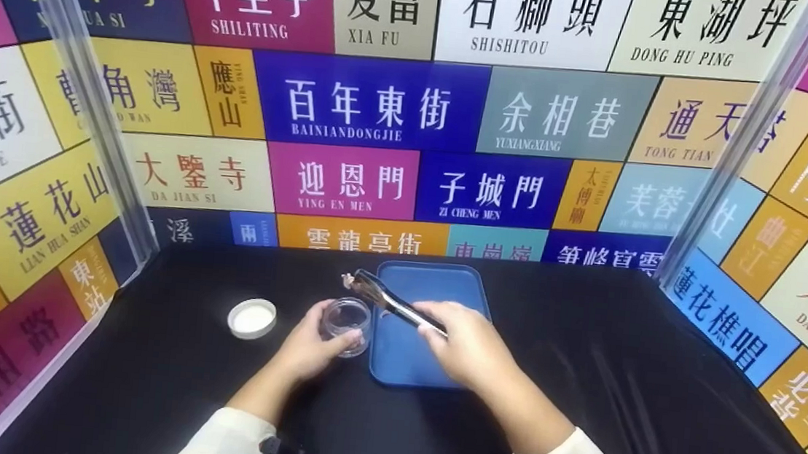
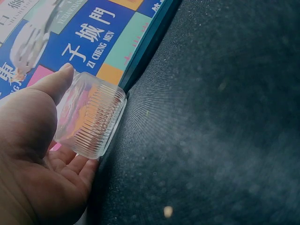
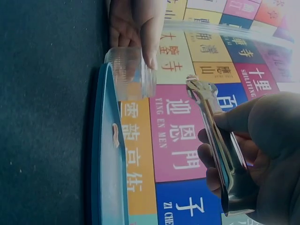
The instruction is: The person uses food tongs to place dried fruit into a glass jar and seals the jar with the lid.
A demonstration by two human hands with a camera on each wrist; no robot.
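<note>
While your left hand (image 1: 309, 350) is gripping the clear jar (image 1: 347, 322), your right hand (image 1: 470, 350) is squeezing metal tongs (image 1: 390, 302). Their tips are hovering above the jar, beside the blue tray (image 1: 443, 282).

Left hand (image 1: 309, 347) fingers curled in a grip, right hand (image 1: 470, 350) fingers pinched closed, forearms converging

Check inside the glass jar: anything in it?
The glass jar looks empty in all views; the left hand wraps its near side, hiding part of the base.
</note>
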